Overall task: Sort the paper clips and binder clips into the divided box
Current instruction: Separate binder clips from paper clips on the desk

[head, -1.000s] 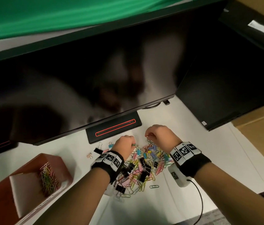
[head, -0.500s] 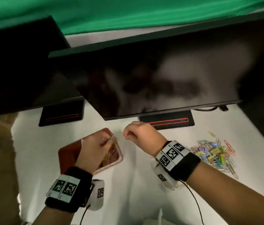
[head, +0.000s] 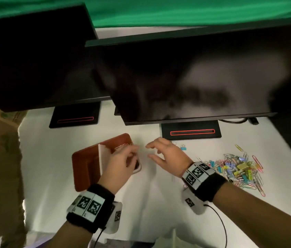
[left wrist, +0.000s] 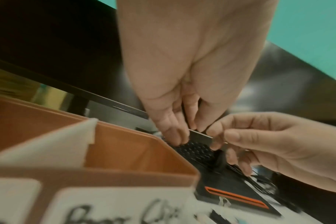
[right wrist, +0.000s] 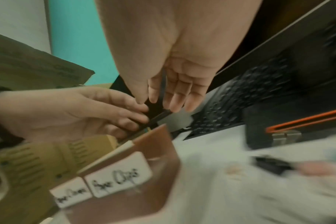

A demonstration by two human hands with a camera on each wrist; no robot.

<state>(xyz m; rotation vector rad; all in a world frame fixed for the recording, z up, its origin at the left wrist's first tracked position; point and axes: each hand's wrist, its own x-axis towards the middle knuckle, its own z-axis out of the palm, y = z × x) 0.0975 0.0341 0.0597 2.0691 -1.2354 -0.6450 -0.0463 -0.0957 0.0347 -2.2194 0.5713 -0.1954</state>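
Both hands have spread their fingers since 0.5 s ago. Left hand [head: 121,161] is released over divided box [head: 83,163], centre-left; right hand [head: 166,156] released beside it. Clip pile [head: 239,167] on bench [head: 159,203], right.

We see dim, greenish light, with pale glare smeared across the dark monitor [head: 194,77]. Both wrist views blur heavily, and their edges bend.

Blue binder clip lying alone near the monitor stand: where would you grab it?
Probably pinch the blue binder clip across its body, coming straight down from above: it lies on the white table, apart from the clip pile, leaving finger room either side.
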